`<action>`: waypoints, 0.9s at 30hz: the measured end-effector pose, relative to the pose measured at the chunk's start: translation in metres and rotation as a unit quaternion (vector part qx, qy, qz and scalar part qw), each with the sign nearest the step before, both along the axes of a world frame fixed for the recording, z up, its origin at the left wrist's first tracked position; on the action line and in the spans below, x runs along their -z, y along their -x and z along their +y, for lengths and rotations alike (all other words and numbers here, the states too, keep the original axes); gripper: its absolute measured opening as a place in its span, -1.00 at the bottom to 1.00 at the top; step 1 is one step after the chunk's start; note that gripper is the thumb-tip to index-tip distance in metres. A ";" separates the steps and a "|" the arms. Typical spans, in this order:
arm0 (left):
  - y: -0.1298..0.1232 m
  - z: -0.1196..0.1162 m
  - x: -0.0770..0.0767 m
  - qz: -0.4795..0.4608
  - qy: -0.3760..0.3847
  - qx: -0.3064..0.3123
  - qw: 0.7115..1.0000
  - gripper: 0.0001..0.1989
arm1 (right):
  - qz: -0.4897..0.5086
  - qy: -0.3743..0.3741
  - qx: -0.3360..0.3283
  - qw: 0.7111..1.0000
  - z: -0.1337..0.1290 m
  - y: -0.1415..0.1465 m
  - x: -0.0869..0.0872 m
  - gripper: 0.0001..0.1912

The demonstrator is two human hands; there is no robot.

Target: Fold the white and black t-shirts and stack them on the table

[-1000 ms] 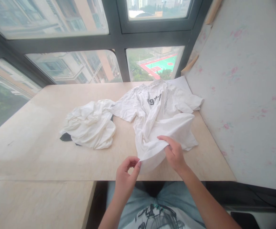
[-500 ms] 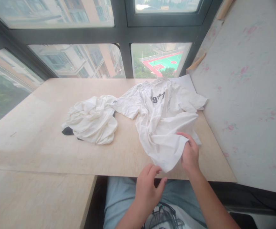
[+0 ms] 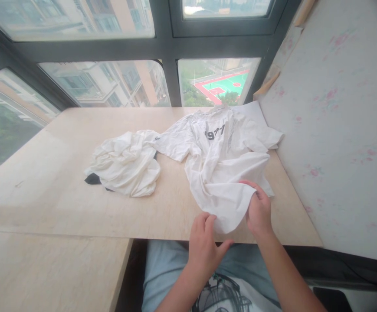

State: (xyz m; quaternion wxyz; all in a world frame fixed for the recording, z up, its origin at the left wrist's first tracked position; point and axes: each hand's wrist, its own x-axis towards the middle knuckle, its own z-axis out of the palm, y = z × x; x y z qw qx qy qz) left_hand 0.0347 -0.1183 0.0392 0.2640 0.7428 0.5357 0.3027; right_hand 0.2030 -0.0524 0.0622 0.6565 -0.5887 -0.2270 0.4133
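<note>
A white T-shirt (image 3: 230, 169) with dark digits on its chest lies rumpled on the wooden tabletop (image 3: 58, 208), collar toward the window. My right hand (image 3: 260, 212) grips the shirt's bottom hem at its right part, thumb side hidden behind the cloth. At the hem's left corner, my left hand (image 3: 204, 242) is open, its thumb spread away from the curled fingers. Those fingertips are at the cloth's edge; whether they touch it I cannot tell. Left of the shirt sits a bunched white garment (image 3: 126, 164) with black parts showing, close to the shirt's left sleeve.
Dark window frames (image 3: 172, 47) rise behind the tabletop. A wall with flowered paper (image 3: 334, 143) stands along the right side. Under the front edge are my legs in light blue jeans (image 3: 165, 264). A white sheet (image 3: 253, 112) lies beneath the shirt's far right part.
My left hand has moved slightly up and its thumb and fingers have spread wider. My right hand keeps its hold on the hem, nearly in the same spot.
</note>
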 end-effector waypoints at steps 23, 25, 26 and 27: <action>0.021 0.055 -0.011 -0.480 0.320 -0.263 0.773 -0.64 | -0.216 -0.081 0.030 0.973 -0.003 -0.017 -0.040 -0.78; 0.018 0.054 -0.016 -0.550 0.361 -0.269 0.703 -0.59 | -0.221 -0.075 0.019 0.972 -0.005 -0.017 -0.039 -0.77; 0.018 0.054 -0.019 -0.576 0.380 -0.266 0.673 -0.57 | -0.224 -0.073 0.015 0.972 -0.006 -0.016 -0.039 -0.77; 0.018 0.054 -0.021 -0.594 0.397 -0.264 0.648 -0.56 | -0.227 -0.072 0.012 0.971 -0.006 -0.015 -0.039 -0.77</action>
